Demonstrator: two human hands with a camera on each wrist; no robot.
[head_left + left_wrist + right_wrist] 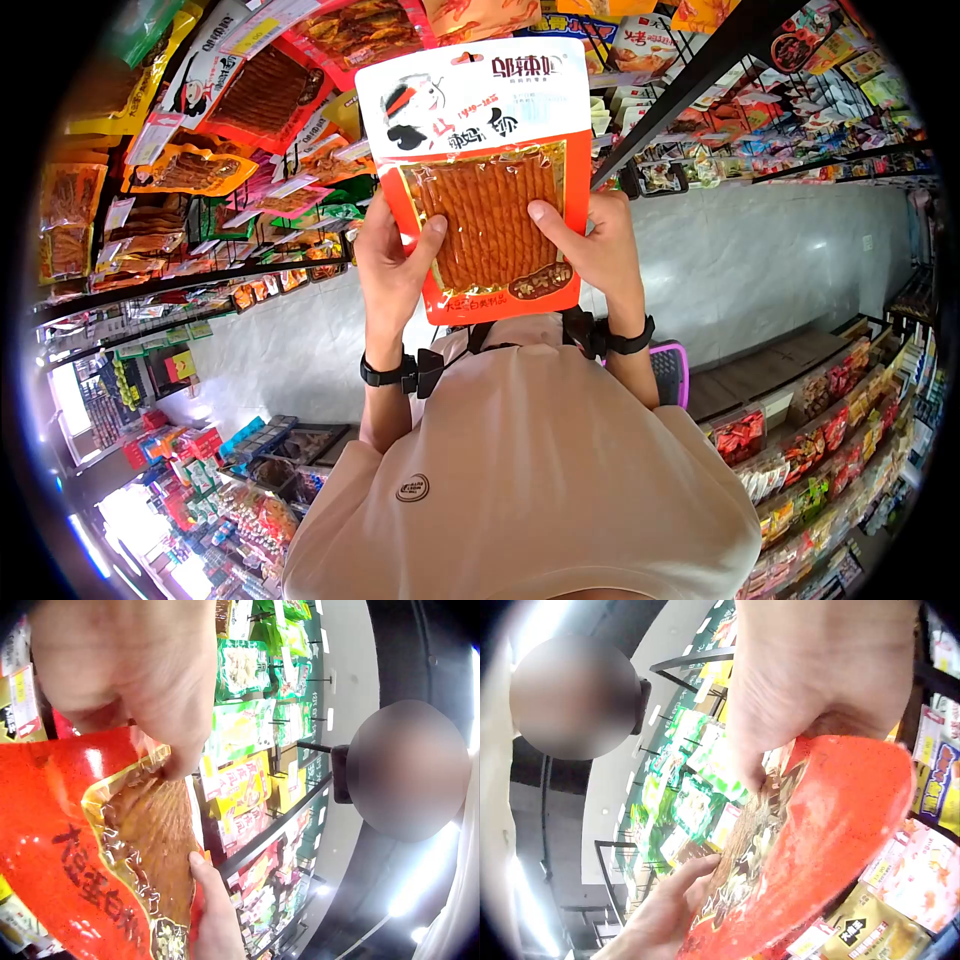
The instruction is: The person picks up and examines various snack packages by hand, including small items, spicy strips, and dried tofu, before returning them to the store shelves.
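Observation:
A large red and white snack packet [485,225] with a clear window is held upright in front of the chest in the head view. Brown strips of food show through the window. My left hand [392,262] grips its left edge, thumb on the window and fingers hidden behind. On the opposite edge my right hand [600,250] grips the same way, its thumb pressing the window's right side. In the left wrist view the packet [67,847] shows its red lower part next to the left hand [142,675]. The right wrist view shows the packet [817,832] slightly bowed under the right hand [817,682].
Hanging snack packets [265,95] with price tags fill the rack ahead and to the left. A black rack post [690,90] slants at the upper right. Shelves of packets [830,440] stand behind on the right. Grey tiled floor [720,270] lies between, with a purple-rimmed stool or basket [683,375] beside the body.

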